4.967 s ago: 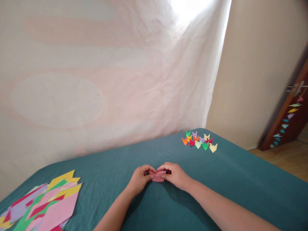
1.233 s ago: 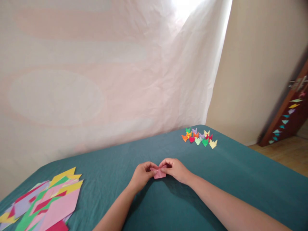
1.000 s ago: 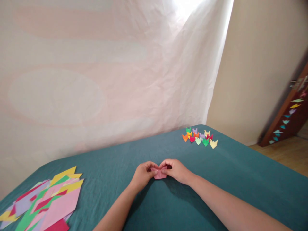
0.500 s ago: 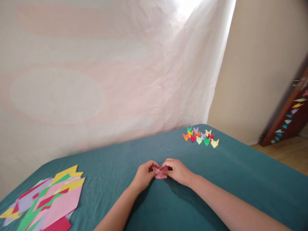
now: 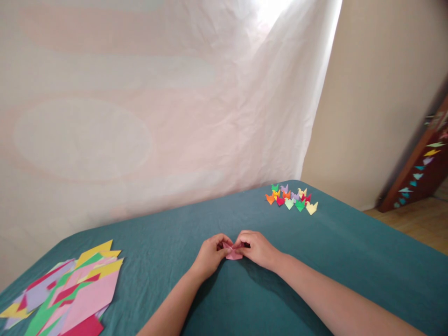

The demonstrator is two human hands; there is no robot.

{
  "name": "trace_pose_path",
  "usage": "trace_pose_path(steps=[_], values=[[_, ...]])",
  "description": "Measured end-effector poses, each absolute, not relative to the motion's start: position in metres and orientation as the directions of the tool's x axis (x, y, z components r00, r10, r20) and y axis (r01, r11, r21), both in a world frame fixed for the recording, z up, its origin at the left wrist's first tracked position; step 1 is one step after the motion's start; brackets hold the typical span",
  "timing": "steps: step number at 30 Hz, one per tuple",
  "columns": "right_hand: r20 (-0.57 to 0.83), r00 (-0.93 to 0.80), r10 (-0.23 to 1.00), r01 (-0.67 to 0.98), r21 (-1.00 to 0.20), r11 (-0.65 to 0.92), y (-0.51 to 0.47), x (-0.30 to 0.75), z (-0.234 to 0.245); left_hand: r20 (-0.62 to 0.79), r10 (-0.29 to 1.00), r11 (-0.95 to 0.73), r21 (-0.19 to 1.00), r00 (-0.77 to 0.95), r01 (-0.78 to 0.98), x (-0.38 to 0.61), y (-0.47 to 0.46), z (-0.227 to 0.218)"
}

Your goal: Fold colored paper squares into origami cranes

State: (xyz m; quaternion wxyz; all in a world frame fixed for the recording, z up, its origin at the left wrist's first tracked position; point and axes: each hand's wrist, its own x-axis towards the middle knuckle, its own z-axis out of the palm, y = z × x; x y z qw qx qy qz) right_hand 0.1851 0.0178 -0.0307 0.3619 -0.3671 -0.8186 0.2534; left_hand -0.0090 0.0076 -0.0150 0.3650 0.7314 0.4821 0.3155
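A small piece of folded pink paper (image 5: 234, 255) is held between both hands over the middle of the table. My left hand (image 5: 210, 254) pinches its left side between thumb and fingers. On the right side, my right hand (image 5: 257, 249) grips it the same way, fingertips near those of the left. The paper's lower edge shows below the thumbs; parts of it are hidden behind the fingers.
A green cloth covers the table (image 5: 168, 270). Loose colored paper sheets (image 5: 93, 298) lie piled at the left. Several folded paper birds (image 5: 289, 203) stand at the far right corner. A pale curtain (image 5: 175, 116) hangs behind; paper birds also decorate a brown door (image 5: 402, 186).
Both hands keep their pinch on the pink paper in nearly the same place. The paper's folds have shifted very slightly, and the view has moved a little.
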Motion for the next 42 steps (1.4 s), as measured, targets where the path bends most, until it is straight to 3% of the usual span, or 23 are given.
trace_pose_path(steps=[5, 11, 17, 23, 29, 37, 42], values=[[0.421, -0.459, 0.782, 0.425, -0.669, 0.610, 0.016, 0.183, -0.031, 0.113, 0.932, -0.268, 0.854, 0.343, 0.447, -0.008, 0.008, -0.016], [0.475, -0.459, 0.751, 0.406, -0.640, 0.653, 0.010, 0.182, -0.023, 0.089, 0.936, -0.181, 0.952, 0.341, 0.247, -0.008, 0.011, -0.017], [0.568, -0.360, 0.741, 0.386, -0.632, 0.672, 0.006, 0.182, -0.015, 0.284, 0.957, -0.284, 0.894, 0.053, 0.346, -0.005, 0.008, -0.010], [0.578, -0.263, 0.772, 0.359, -0.684, 0.635, 0.004, 0.181, -0.013, 0.276, 0.943, -0.326, 0.881, 0.187, 0.343, 0.009, -0.002, -0.008], [0.592, -0.308, 0.745, 0.317, -0.674, 0.667, 0.003, 0.177, -0.013, 0.234, 0.961, -0.266, 0.928, 0.147, 0.260, 0.008, 0.002, -0.012], [0.460, -0.140, 0.877, 0.229, -0.846, 0.481, 0.009, 0.181, -0.013, 0.134, 0.977, -0.141, 0.990, 0.166, 0.028, -0.002, 0.010, -0.015], [0.372, -0.205, 0.906, 0.164, -0.899, 0.406, 0.014, 0.183, -0.016, 0.141, 0.960, -0.154, 0.988, 0.243, 0.032, -0.004, 0.008, -0.013]])
